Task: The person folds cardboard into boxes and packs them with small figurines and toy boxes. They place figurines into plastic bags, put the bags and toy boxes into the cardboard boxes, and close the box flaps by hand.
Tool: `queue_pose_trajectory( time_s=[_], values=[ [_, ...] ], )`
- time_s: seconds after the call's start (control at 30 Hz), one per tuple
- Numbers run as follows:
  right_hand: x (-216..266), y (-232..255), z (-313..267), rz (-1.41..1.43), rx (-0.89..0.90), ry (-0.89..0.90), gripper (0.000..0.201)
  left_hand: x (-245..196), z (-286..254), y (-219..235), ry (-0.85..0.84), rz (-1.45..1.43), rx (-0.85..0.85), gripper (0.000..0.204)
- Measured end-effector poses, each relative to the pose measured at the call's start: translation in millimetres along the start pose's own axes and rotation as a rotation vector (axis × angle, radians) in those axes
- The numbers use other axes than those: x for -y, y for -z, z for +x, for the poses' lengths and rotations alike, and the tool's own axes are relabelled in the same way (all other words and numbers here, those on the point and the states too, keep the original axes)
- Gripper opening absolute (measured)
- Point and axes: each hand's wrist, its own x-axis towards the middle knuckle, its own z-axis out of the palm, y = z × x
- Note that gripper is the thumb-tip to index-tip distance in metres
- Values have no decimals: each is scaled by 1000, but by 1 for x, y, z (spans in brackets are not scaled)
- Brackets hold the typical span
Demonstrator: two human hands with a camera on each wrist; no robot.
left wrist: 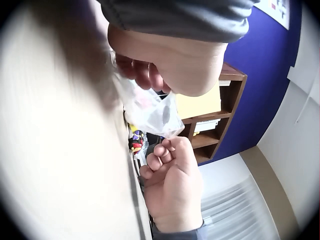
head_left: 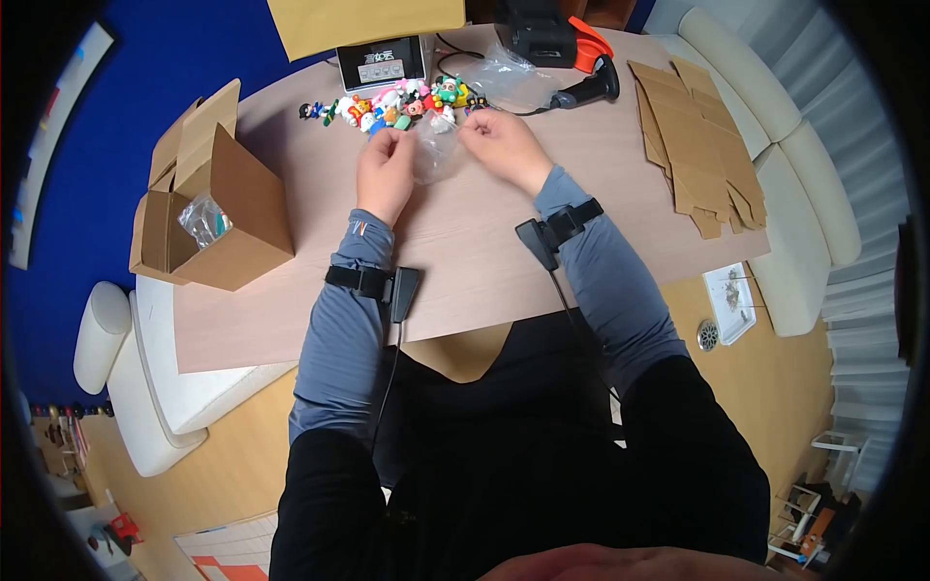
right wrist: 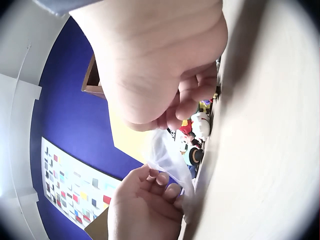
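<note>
A clear plastic bag [head_left: 436,155] is stretched between the two hands above the table, in front of a pile of small colourful figures [head_left: 373,112]. My left hand [head_left: 386,174] pinches its left side and my right hand [head_left: 506,147] pinches the opposite side. In the left wrist view the bag [left wrist: 155,112] hangs between the left hand [left wrist: 167,62] and the right hand [left wrist: 175,185]. The right wrist view shows the bag [right wrist: 170,155] between the right hand [right wrist: 150,70] and the left hand [right wrist: 145,207], with figures [right wrist: 200,126] behind.
An open cardboard box [head_left: 237,213] with plastic inside stands at the left. Flattened cardboard [head_left: 699,145] lies at the right. Behind the figures are a small screen device [head_left: 383,66], another clear bag [head_left: 513,79] and a black handheld device [head_left: 589,85] with a cable.
</note>
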Motion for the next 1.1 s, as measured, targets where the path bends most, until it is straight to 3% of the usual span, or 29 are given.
queue_pose_trajectory(
  time_s=[0.03, 0.1, 0.13, 0.37, 0.43, 0.47, 0.53, 0.63, 0.77, 0.87, 0.97, 1.03, 1.1],
  values=[
    [-4, 1, 1, 75, 118, -31, 14, 1, -1, -1, 0, 0, 0, 19],
    [-1, -2, -1, 60, 126, -3, 14, 4, -3, -5, 35, 32, 174, 17],
    [0, -3, -1, 44, 134, 25, 14, 6, -4, -6, 29, 37, 184, 15],
    [10, 3, -2, 90, 120, -22, 15, 8, 2, 3, 6, 14, 104, 20],
    [14, 3, -3, 179, 151, -81, 15, -3, -3, 0, -145, 274, 84, 52],
    [12, 4, -2, 178, 150, -80, 15, -4, -3, -2, -147, 274, 84, 52],
    [9, 4, 0, 196, 229, -38, 15, -5, -5, -4, -445, 456, 158, 91],
    [15, 6, -2, 235, 279, -108, 15, -16, -13, -6, -300, 457, 292, 109],
    [11, 7, 0, 240, 280, -90, 15, -15, -11, -5, -228, 426, 270, 110],
    [17, 8, -2, 249, 258, -99, 17, -13, -12, -5, -345, 477, 259, 111],
    [23, 10, -3, 274, 270, -131, 17, -15, -15, -6, -369, 578, 270, 103],
    [23, 10, -3, 301, 253, -166, 17, -17, -11, -6, -253, 457, 181, 86],
    [23, 11, -4, 305, 248, -152, 17, -14, -8, -4, -252, 451, 175, 78]
  ],
)
